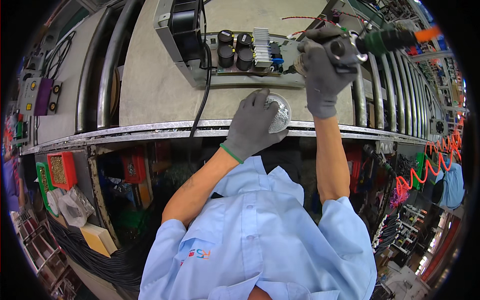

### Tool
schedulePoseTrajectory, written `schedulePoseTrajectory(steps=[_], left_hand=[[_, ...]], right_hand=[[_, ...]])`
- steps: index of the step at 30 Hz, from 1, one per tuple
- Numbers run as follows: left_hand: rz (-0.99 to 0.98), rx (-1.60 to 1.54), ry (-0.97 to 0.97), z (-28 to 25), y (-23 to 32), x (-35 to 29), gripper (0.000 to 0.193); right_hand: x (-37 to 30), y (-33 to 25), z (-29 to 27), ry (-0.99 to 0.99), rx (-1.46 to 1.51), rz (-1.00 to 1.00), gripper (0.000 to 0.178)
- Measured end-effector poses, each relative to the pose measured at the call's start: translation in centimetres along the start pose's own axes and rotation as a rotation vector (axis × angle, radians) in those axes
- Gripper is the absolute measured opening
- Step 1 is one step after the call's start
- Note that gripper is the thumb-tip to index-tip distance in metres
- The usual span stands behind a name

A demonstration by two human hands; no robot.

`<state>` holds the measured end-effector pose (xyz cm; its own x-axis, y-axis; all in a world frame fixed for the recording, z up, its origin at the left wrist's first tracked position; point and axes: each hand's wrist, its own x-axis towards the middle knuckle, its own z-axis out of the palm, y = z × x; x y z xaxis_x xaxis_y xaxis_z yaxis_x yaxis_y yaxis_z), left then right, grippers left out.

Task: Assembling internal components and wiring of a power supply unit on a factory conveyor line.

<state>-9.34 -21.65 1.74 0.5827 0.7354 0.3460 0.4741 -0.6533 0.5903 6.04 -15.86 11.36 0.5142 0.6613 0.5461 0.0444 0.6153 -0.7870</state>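
My left hand (pixel 254 122), in a grey glove with a green cuff, curls round a small round white dish (pixel 288 110) of tiny silvery parts (pixel 280 114) that look like screws. The dish is near the bench's front edge. A grey and black air tool (pixel 345 50) is in my gloved right hand (pixel 324 80), with its orange hose (pixel 427 34) running off to the right. The tool's working tip is hard to make out against the open metal chassis (pixel 250 80). In that chassis stand several black capacitors (pixel 226 56) and a finned silver heat sink (pixel 262 47).
A black fan-like unit (pixel 187 22) stands at the chassis's left end. A black cable (pixel 206 90) hangs over the bench edge. Metal rollers (pixel 112 65) flank the grey board (pixel 150 95). Red bins (pixel 61 170) hang at the lower left; a coiled orange hose (pixel 425 172) hangs right.
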Motion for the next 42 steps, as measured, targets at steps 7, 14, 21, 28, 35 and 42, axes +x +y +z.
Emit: schedulePoseTrajectory(steps=[7, 14, 21, 28, 35, 42], left_hand=[[0.014, -0.01, 0.023, 0.1, -0.2, 0.0, 0.066], [0.019, 0.008, 0.007, 0.3, -0.1, 0.2, 0.066], [0.044, 0.065, 0.005, 0.4, -0.1, 0.2, 0.063], [0.06, 0.105, 0.024, 0.3, 0.2, 0.3, 0.07], [0.0, 0.111, 0.057, 0.9, 0.2, -0.1, 0.084], [-0.022, 0.107, 0.035, 1.1, 0.1, -0.1, 0.085]], right_hand=[[0.8, 0.9, 0.3, -0.052, -0.18, 0.006, 0.016], [0.4, 0.5, 0.9, 0.011, -0.043, 0.139, 0.018], [1.0, 1.9, 1.9, 0.051, 0.209, -0.169, 0.029], [0.0, 0.2, -0.1, -0.079, -0.163, -0.199, 0.021], [-4.1, -2.8, -2.5, -0.064, -0.192, 0.093, 0.021], [-5.5, -0.3, -3.1, -0.074, -0.108, 0.062, 0.026]])
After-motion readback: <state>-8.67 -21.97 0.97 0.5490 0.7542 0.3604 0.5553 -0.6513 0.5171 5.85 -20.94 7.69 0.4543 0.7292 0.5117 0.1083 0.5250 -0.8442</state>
